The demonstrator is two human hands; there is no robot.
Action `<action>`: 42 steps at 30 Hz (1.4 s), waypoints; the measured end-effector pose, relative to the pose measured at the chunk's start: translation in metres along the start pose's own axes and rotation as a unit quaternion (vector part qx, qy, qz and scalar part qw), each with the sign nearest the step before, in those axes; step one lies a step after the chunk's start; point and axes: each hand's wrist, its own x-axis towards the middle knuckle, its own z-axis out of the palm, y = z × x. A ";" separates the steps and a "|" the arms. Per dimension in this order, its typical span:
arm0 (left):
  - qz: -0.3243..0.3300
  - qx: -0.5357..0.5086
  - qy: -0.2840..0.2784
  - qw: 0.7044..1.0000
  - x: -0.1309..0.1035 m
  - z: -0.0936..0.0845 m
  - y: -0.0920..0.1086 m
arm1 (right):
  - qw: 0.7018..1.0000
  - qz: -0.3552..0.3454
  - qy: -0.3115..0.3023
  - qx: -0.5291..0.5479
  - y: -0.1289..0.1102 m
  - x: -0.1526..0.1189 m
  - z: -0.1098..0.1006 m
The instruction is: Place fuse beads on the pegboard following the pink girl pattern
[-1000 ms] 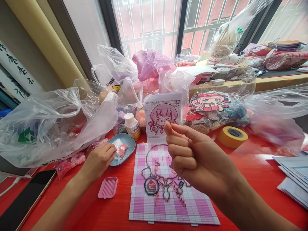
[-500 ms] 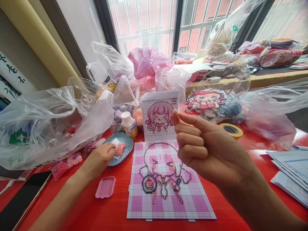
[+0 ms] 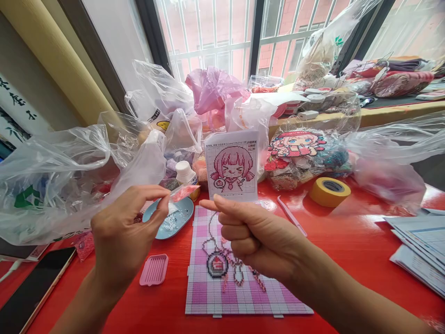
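— Pinched between thumb and forefinger of the left hand (image 3: 120, 234) is a small clear bag of pink beads (image 3: 181, 195), held up in the air just above the blue dish (image 3: 170, 221).

— And how is the right hand (image 3: 255, 236) held?

— It is curled into a loose fist, with thumb and forefinger pressed together and pointed toward the bag. Whether anything is held between those fingertips cannot be told; nothing is seen there.

— What is found beneath the hands?

— A pink-checked pegboard (image 3: 239, 297) is laid flat on the red table (image 3: 347, 250). A partly done bead outline is set on it, much of it covered by the right hand. A few white beads are scattered in the blue dish.

— What is placed around the board?

— A pattern card (image 3: 232, 164) with a pink-haired figure is propped upright just behind the pegboard. A white bottle (image 3: 185, 172) is stood beside the card, to its left. A small pink ridged tray (image 3: 155, 270) is set left of the board, and a pink stick tool (image 3: 292, 215) is laid to its right. Farther right, a roll of yellow tape (image 3: 329, 191) is seen.

— And at the edges?

— A dark phone (image 3: 34, 287) is laid at the near left, papers (image 3: 420, 250) at the right, and crumpled plastic bags (image 3: 69, 176) are heaped along the window side.
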 end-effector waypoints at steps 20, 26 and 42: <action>0.160 -0.034 -0.033 0.986 0.021 0.008 0.029 | 0.993 -0.053 -0.011 -0.107 0.005 0.011 -0.008; 0.088 -0.040 -0.054 0.994 0.019 0.008 0.033 | 0.994 -0.044 -0.010 -0.102 0.015 0.016 -0.009; -0.197 -0.234 0.012 0.952 0.016 0.012 0.048 | 0.996 0.000 -0.016 -0.086 0.031 0.021 -0.012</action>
